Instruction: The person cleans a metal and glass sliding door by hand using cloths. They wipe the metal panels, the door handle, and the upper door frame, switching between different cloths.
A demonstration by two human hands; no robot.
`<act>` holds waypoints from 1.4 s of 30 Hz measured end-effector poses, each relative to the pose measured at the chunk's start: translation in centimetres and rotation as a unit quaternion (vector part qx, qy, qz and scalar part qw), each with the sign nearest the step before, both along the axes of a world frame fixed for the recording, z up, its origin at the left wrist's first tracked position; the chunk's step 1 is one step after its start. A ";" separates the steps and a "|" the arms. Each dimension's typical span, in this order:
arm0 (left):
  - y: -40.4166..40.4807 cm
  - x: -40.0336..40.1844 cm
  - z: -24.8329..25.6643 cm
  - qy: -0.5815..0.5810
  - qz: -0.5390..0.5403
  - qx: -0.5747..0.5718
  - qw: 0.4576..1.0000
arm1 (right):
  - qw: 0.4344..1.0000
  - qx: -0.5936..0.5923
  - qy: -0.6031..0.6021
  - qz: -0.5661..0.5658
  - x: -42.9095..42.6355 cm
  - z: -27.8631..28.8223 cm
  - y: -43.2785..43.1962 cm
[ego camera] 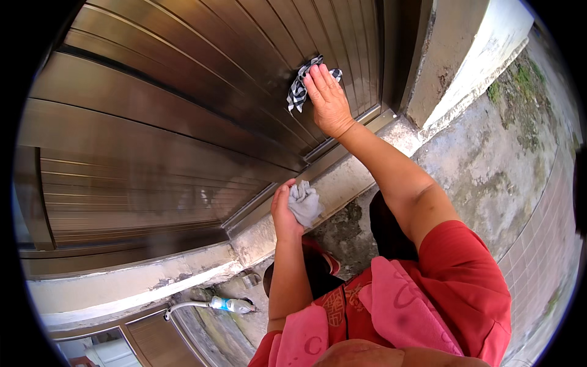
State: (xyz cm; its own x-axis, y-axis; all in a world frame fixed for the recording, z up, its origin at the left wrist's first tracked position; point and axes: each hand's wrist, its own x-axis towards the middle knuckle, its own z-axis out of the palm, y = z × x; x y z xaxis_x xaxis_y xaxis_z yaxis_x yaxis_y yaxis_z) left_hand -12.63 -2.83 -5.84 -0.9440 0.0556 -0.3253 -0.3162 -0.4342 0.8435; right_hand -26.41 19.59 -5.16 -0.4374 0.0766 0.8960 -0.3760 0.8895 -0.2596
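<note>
My right hand presses flat against a brown metal door panel with vertical grooves. Beneath its fingers lies a black-and-white checked cloth, bunched up, its loose ends sticking out on both sides. Lower down, my left hand holds a crumpled light grey cloth, clear of the door in the picture. The palm side of the left hand is covered by that cloth. The right arm is stretched out, while the left arm is bent close to my body.
A pale concrete sill runs along the door's foot. At right stands a wall corner above stained concrete ground. A plastic bottle joined to a white pipe lies at lower left. A pink towel hangs over my red shirt.
</note>
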 end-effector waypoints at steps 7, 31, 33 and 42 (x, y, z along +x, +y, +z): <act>-1.4 0.7 0.4 0.016 0.031 0.030 0.999 | 0.998 -0.034 0.057 -0.011 0.0 8.8 -1.7; -8.7 10.0 1.6 0.060 -0.084 -0.073 0.992 | 0.345 -0.719 -0.422 0.431 22.8 5.8 -5.4; -9.3 12.4 2.3 0.077 -0.086 -0.102 0.988 | 0.325 -0.725 -0.414 0.445 22.1 4.2 -4.9; -7.8 19.9 6.3 0.199 -0.011 -0.203 0.959 | 0.428 -0.589 -0.488 0.482 24.6 6.1 -9.1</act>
State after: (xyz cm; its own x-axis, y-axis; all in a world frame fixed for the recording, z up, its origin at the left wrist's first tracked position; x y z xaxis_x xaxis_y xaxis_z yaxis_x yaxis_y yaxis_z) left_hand 7.32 -10.60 0.43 -0.9978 0.0213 0.0620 0.0611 -0.0409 0.9973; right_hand -1.84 10.44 0.98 -0.8957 -0.4143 -0.1613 0.3784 -0.5199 -0.7658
